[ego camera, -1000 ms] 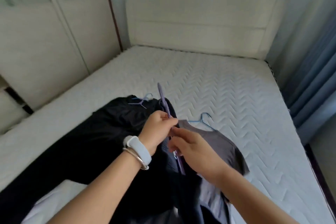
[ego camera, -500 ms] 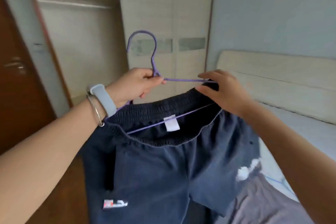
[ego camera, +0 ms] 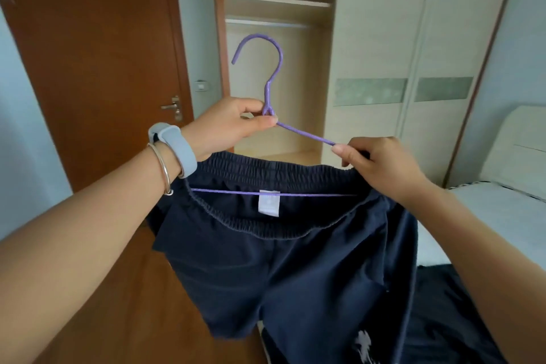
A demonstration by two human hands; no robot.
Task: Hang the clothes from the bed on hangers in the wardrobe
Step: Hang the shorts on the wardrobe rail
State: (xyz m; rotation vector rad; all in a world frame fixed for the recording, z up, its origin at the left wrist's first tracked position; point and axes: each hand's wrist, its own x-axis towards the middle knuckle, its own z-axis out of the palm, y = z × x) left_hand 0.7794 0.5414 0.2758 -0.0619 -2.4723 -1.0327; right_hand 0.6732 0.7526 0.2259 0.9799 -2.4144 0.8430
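Observation:
A purple wire hanger [ego camera: 273,77] is held up in front of me with dark navy shorts [ego camera: 289,260] hung on it; the hanger's bottom bar runs inside the elastic waistband. My left hand [ego camera: 227,124] pinches the hanger at the base of its hook. My right hand [ego camera: 381,165] grips the hanger's right shoulder together with the waistband. Beyond them the open wardrobe [ego camera: 277,68] shows a shelf and a rail [ego camera: 266,23] with nothing on it. The bed [ego camera: 496,216] lies at the right with dark clothing [ego camera: 449,319] on it.
A brown wooden door [ego camera: 97,68] with a metal handle stands shut at the left. The wardrobe's pale sliding doors [ego camera: 413,68] fill the middle right. The padded headboard [ego camera: 520,142] is at the far right. Wooden floor shows below the shorts.
I have turned from the bed toward the wardrobe, lifting the hanger with the shorts off the mattress. The open wardrobe bay now stands straight behind the hook.

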